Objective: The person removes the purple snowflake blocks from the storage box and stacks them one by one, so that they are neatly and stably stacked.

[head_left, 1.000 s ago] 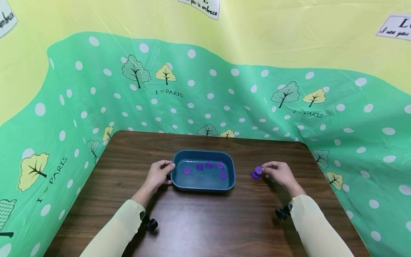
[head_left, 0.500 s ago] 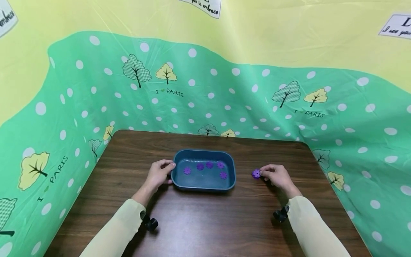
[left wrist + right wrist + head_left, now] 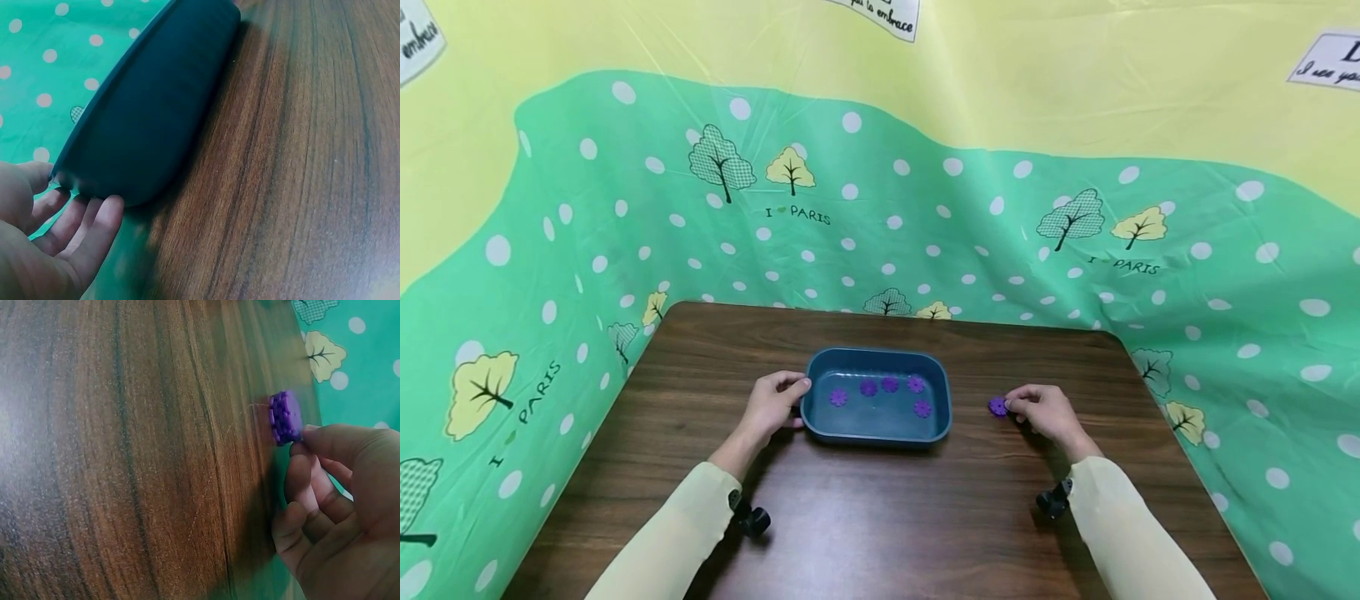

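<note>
In the head view a dark blue plastic basin stands on the table, with several purple flower-shaped discs lying flat inside. My left hand grips its left end; the left wrist view has the thumb at the rim and the fingers against the outer wall. To the right of the basin, my right hand pinches the edge of a purple flower-shaped disc between thumb and fingers. Seen from the right wrist, that disc sits on another in a small stack, low over the wood.
The dark wood table ends at its far edge in front of a green and yellow printed cloth. A small black camera is strapped at the left wrist and another black camera at the right.
My right hand has moved slightly left and down, bringing its disc from an offset position into line over the other one. The left hand and basin have stayed put.
</note>
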The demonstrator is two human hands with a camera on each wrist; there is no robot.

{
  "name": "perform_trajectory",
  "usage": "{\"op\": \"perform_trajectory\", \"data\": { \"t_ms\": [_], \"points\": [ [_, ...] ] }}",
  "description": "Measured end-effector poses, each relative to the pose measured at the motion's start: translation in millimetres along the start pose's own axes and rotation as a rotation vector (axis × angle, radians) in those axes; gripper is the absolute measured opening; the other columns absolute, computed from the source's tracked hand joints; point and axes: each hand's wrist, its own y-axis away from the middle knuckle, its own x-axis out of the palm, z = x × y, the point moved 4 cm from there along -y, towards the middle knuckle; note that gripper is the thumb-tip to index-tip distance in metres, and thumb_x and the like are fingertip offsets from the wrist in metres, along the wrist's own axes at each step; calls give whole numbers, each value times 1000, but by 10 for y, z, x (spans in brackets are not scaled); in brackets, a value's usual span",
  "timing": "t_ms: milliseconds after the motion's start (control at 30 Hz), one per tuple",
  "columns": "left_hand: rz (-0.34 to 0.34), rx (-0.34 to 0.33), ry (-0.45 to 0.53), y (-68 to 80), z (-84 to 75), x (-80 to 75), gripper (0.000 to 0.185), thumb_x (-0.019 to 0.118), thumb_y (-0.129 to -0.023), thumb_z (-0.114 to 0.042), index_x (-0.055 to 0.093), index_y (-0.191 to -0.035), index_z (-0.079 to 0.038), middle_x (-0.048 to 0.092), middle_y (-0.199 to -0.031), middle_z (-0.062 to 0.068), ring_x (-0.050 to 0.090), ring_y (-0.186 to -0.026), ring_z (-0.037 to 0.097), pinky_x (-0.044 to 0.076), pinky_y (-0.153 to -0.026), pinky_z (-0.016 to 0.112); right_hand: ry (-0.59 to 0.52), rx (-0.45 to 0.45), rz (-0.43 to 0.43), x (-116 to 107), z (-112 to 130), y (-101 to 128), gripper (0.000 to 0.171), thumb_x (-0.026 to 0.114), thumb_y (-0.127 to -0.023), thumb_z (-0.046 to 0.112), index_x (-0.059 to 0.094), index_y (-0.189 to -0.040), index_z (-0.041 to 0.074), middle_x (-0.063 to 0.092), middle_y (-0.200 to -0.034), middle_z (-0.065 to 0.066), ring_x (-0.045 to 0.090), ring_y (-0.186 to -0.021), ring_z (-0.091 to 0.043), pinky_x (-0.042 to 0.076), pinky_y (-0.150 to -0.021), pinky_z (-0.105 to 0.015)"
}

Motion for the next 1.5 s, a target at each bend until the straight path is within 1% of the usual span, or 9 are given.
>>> {"op": "perform_trajectory", "data": {
  "t_ms": [233,400,667,833,967,1100,1267,1400,1500],
  "points": [
    [4,-1,-1,-4,14,2,36,66,-102,-21,66,-132,-1,63,-110,19,65,-88,23,63,-60,33,7,-22,9,-73,25,-4,24,67,-100,21,74,-114,3,73,-100,-15,65,-82,-22,55,-59,-34],
    [4,4,-1,-4,16,3,36,65,-102,-21,65,-133,-1,63,-112,20,66,-90,26,63,-59,33,3,-86,16,-141,142,-22,29,68,-100,24,72,-119,1,73,-104,-17,66,-84,-26,57,-63,-36],
    [8,6,-2,1,21,-4,37,65,-102,-21,65,-133,-1,63,-113,20,67,-92,27,64,-60,34,-25,-123,29,-157,308,-31,36,70,-100,28,70,-123,0,72,-110,-17,68,-88,-28,59,-73,-42],
    [6,3,1,0,23,-8,36,66,-102,-20,65,-132,-1,63,-112,20,67,-90,26,64,-60,35,-31,-137,35,-131,421,-51,35,70,-99,28,70,-122,1,71,-108,-20,66,-87,-31,57,-67,-40],
    [2,8,-1,-18,16,-9,35,65,-102,-20,66,-131,-1,63,-113,21,66,-89,24,64,-62,37,-50,-155,43,-84,575,-76,30,70,-99,28,71,-120,5,70,-105,-23,65,-87,-34,57,-64,-43],
    [0,12,-2,-26,9,-8,35,66,-102,-21,66,-131,-1,63,-114,22,66,-89,24,65,-64,39,-93,-195,63,-9,788,-94,26,71,-99,25,72,-118,7,71,-96,-17,64,-86,-39,56,-61,-41],
    [-5,8,-3,-29,6,-9,35,68,-101,-22,67,-129,-1,63,-113,22,68,-89,26,65,-63,38,-107,-268,86,123,1042,-129,23,71,-98,22,73,-116,7,71,-87,-11,64,-76,-28,54,-55,-35],
    [-10,6,0,-39,10,-10,35,69,-100,-23,68,-128,-2,64,-112,21,68,-88,24,65,-63,39,-114,-301,112,257,1222,-158,23,72,-98,22,73,-116,8,71,-89,-19,63,-73,-20,54,-55,-33],
    [-14,-2,5,-41,20,-9,34,70,-99,-23,69,-127,-2,64,-112,22,68,-87,25,65,-63,39,-117,-322,137,380,1338,-175,26,72,-98,21,72,-118,5,71,-94,-25,64,-75,-24,54,-55,-33]
  ]
}}
